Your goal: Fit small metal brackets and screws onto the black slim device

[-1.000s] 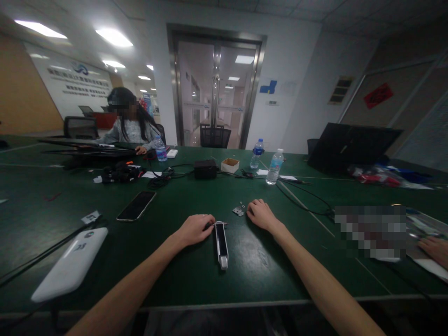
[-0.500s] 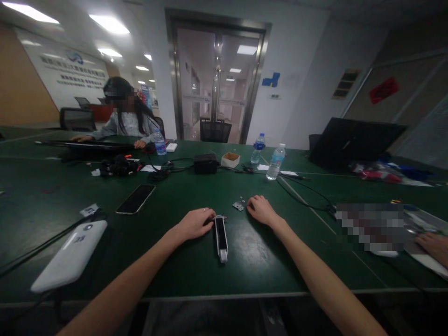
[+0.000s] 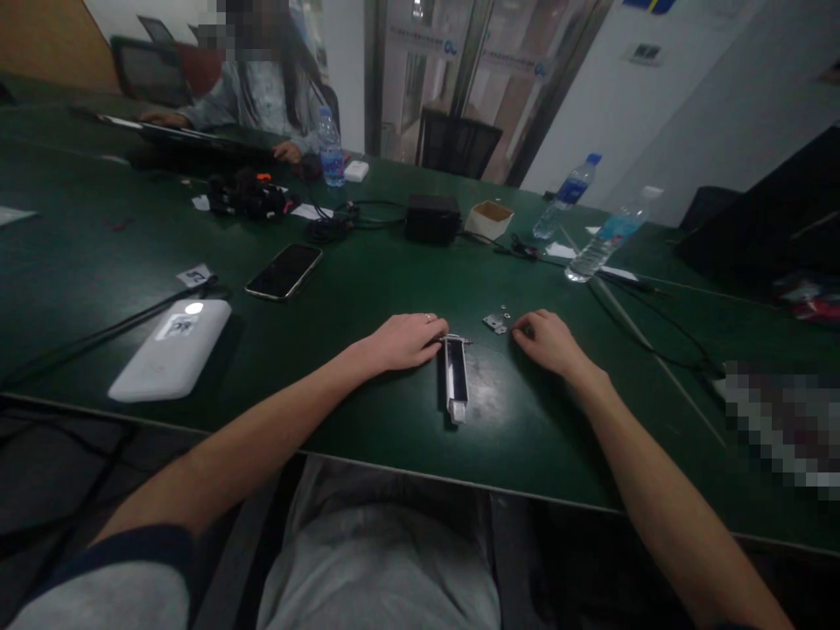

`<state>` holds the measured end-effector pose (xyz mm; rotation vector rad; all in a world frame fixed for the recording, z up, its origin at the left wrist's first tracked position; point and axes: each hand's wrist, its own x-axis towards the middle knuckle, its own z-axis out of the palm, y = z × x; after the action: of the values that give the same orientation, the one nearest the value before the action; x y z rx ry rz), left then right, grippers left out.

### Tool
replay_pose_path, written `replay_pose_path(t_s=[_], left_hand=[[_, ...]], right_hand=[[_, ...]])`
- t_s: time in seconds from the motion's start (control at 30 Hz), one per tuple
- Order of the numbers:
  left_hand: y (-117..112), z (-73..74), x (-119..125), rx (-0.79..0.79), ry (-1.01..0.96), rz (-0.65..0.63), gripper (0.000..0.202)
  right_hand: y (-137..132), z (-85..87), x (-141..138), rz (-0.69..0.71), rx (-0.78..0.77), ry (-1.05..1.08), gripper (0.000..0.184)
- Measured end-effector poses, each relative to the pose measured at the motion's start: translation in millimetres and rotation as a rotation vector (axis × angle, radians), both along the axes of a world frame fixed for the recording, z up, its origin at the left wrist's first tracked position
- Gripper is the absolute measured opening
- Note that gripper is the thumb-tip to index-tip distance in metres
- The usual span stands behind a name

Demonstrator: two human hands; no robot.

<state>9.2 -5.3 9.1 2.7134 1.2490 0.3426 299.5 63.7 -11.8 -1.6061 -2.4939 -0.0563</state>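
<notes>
On the green table lies a narrow white-framed object with a dark inside [image 3: 456,372], a thin metal crossbar at its far end and a pale tip at its near end. My left hand [image 3: 408,340] rests beside it, fingers bent and closed at the left end of that crossbar. Small metal parts [image 3: 495,324], a flat plate and tiny rings, lie to the right of it. Just right of these parts is my right hand [image 3: 548,341], its fingers curled towards the thumb; whatever is between them is hidden.
Left of me lie a white power bank [image 3: 171,354] and a phone [image 3: 285,271]. Farther back are a black box [image 3: 433,219], a small open carton [image 3: 489,220], cables and water bottles [image 3: 610,236]. A person [image 3: 262,105] sits across the table.
The view has tilted down and shifted left, so my lap now shows. My hands, the narrow object and the metal parts keep about the same places on the table.
</notes>
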Motion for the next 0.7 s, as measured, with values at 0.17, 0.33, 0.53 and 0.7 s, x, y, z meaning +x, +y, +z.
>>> replay_pose_path(t_s=[0.17, 0.33, 0.53, 0.7], left_hand=[[2.3, -3.4, -1.4, 0.013, -0.022, -0.01, 0.021], [2.5, -3.7, -1.3, 0.008, -0.032, 0.008, 0.021], [2.9, -3.9, -1.8, 0.011, -0.052, 0.032, 0.022], [2.9, -3.8, -2.7, 0.02, -0.075, 0.054, 0.027]], right_hand=[[-0.7, 3.2, -2.2, -0.045, -0.014, 0.033, 0.017], [1.9, 1.5, 1.4, -0.047, -0.017, 0.081, 0.019], [2.4, 2.6, 0.2, -0.048, -0.009, 0.031, 0.018], [3.0, 2.8, -1.8, -0.042, -0.02, 0.04, 0.019]])
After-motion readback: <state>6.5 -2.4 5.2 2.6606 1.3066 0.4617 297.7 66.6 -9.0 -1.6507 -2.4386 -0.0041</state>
